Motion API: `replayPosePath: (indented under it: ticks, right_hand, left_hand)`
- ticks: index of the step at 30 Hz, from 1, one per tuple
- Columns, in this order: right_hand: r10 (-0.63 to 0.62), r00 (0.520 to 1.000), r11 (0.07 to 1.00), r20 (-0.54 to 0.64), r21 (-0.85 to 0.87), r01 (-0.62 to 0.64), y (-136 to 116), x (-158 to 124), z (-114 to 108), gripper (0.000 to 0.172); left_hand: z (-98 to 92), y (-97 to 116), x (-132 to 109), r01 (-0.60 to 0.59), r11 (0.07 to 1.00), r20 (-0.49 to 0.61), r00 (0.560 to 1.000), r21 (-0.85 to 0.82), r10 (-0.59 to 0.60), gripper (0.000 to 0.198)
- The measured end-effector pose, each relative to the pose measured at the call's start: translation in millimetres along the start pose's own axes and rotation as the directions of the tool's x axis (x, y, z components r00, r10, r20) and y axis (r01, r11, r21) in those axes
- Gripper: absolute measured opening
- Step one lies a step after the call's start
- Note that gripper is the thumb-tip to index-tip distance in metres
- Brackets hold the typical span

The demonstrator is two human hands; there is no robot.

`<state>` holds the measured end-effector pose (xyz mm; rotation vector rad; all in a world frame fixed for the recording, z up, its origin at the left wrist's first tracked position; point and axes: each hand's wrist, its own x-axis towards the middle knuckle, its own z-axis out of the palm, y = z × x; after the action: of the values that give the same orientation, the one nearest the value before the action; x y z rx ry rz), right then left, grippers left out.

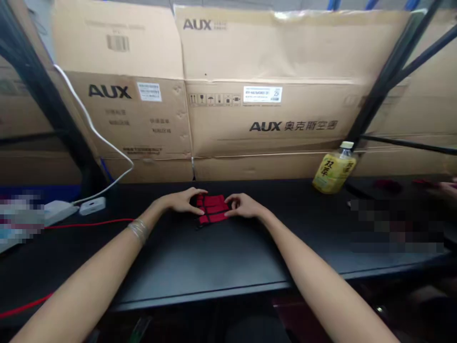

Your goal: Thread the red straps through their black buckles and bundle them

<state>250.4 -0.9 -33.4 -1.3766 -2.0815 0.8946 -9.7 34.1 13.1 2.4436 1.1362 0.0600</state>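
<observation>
A small red fabric piece with black straps (213, 209) lies on the black tabletop in front of me. It looks folded or pleated, and its exact kind is unclear. My left hand (181, 200) holds its left side, thumb at the near corner and a finger at the far one. At its right edge, my right hand (246, 206) is closed with the fingertips pinching the fabric. Thin black ends stick out at the lower left of the piece. Bangles (138, 230) circle my left wrist.
Tall AUX cardboard panels (264, 109) stand behind the black table (200, 267). A yellow drink bottle (334, 169) is at the back right. At left are a white cable (93, 126), a white adapter (93, 206) and a red cord (96, 223). Another person's hand (449, 189) shows far right.
</observation>
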Motion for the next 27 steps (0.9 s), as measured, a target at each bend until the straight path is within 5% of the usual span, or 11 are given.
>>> replayPosePath:
  ticks: [12,27]
  right_hand:
    - [0.037,0.999,0.999,-0.018,-0.036,-0.038,-7.1,-3.0,-1.8,0.048]
    - [0.024,0.998,0.993,-0.058,0.12,-0.017,-15.0,-5.2,-7.6,0.044]
  left_hand:
    - [0.2,-1.1,2.2,-0.006,0.999,-0.027,1.0,-0.033,0.006,0.087]
    - [0.0,3.0,2.5,0.0,0.998,-0.03,1.0,0.055,0.002,0.085]
